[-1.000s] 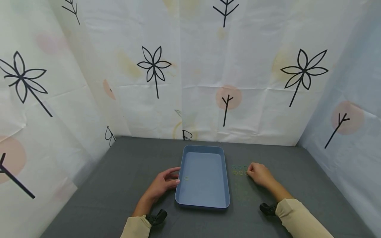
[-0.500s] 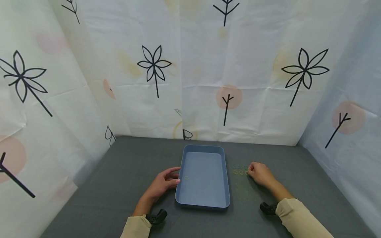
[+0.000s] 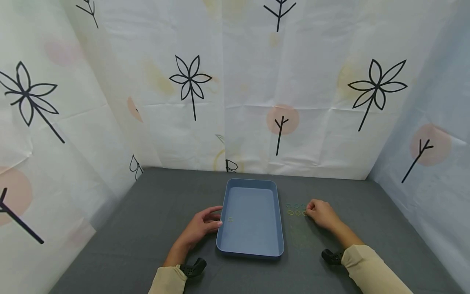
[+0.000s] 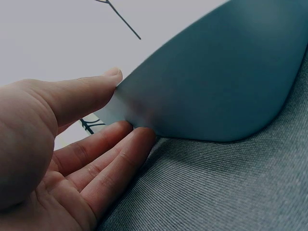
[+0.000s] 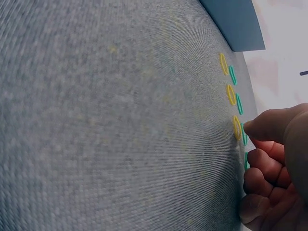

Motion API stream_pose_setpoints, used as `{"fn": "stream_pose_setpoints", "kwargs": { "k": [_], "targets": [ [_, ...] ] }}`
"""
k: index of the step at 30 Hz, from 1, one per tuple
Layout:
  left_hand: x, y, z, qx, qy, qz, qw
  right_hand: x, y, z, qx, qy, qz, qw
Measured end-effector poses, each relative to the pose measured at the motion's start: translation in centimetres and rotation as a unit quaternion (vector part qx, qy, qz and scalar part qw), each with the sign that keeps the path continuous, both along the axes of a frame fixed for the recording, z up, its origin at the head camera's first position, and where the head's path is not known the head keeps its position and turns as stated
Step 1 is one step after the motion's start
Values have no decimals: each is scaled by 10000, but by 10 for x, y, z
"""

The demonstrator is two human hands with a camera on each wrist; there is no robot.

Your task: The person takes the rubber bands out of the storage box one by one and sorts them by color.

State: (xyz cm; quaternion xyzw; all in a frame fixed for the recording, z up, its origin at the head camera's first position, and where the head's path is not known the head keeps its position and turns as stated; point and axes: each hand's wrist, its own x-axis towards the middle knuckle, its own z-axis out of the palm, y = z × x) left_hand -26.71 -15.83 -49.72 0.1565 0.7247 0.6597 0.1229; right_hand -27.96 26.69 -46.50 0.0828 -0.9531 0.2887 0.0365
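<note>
A blue rectangular tray (image 3: 253,220) lies on the table with one thin yellow ring (image 3: 230,219), much like a rubber band, inside it. My left hand (image 3: 201,224) rests at its left side; in the left wrist view the thumb touches the rim and the fairly straight fingers (image 4: 137,144) touch the outer wall. Right of the tray, yellow rings (image 3: 297,212) form a row in front of green rings (image 3: 296,206). Fingers curled, my right hand (image 3: 323,214) is at the right end of these rows, thumb close to a yellow ring (image 5: 237,128); anything between thumb and index finger is hidden.
A dark grey cloth (image 3: 172,192) covers the table. White patterned sheets (image 3: 249,81) hang at the back and both sides. Another green ring (image 5: 247,160) lies beside the right hand's curled fingers. Black wrist straps (image 3: 193,268) sit by both sleeves.
Both hands, the tray and the rings look nearly unmoved. Only a slight shift of the head view shows.
</note>
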Motion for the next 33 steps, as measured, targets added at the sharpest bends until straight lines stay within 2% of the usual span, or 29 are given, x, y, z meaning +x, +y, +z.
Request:
{"fn": "stream_pose_setpoints", "kwargs": {
  "k": [20, 33],
  "targets": [
    [4, 2, 5, 70, -10, -16, 10000, -5, -18, 14, -433, 597, -30, 9973],
    [2, 1, 3, 105, 11, -59, 9999, -9, -44, 18, -736, 748, 79, 9944]
  ]
}}
